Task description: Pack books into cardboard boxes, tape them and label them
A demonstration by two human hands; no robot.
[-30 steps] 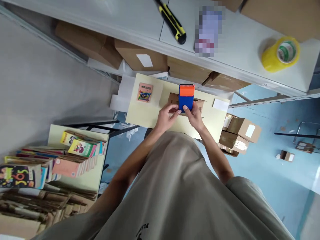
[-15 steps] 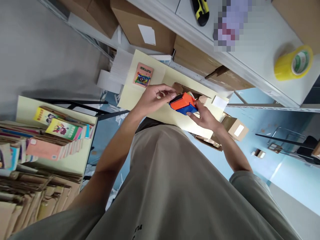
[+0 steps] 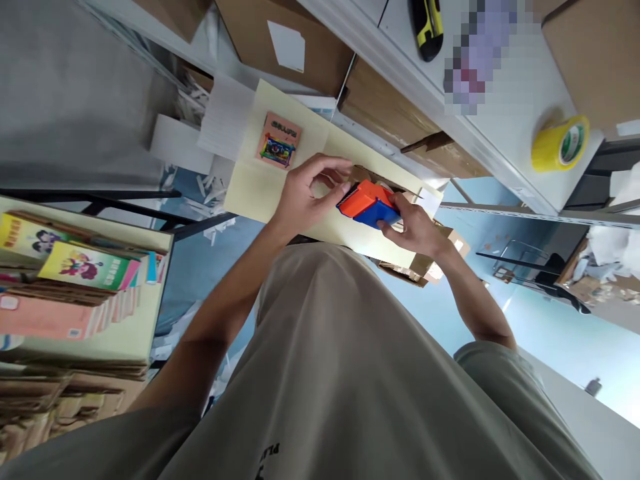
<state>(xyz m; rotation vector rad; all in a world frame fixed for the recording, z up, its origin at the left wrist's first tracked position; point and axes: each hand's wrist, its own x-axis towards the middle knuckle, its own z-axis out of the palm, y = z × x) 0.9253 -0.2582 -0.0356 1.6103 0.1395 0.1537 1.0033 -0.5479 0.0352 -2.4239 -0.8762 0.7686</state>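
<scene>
My right hand grips an orange and blue tape dispenser above a pale yellow table. The dispenser's toothed edge faces left. Close to that edge is my left hand, its fingers curved and the thumb apart from them, the thumb tip at or against the dispenser. I cannot tell whether tape lies at the fingertips. Behind the dispenser, partly covered by it, an opened cardboard box rests on the table. A pink book with a colourful cover picture lies to the left.
A shelf above the table holds a roll of yellow tape and a black and yellow utility knife. Large cartons line the back. Stacks of books sit on another table at left. Paper scraps lie between the tables.
The view has shifted a little. My right hand still holds the tape dispenser, now turned slightly. The left fingers have spread a little more beside its toothed edge.
</scene>
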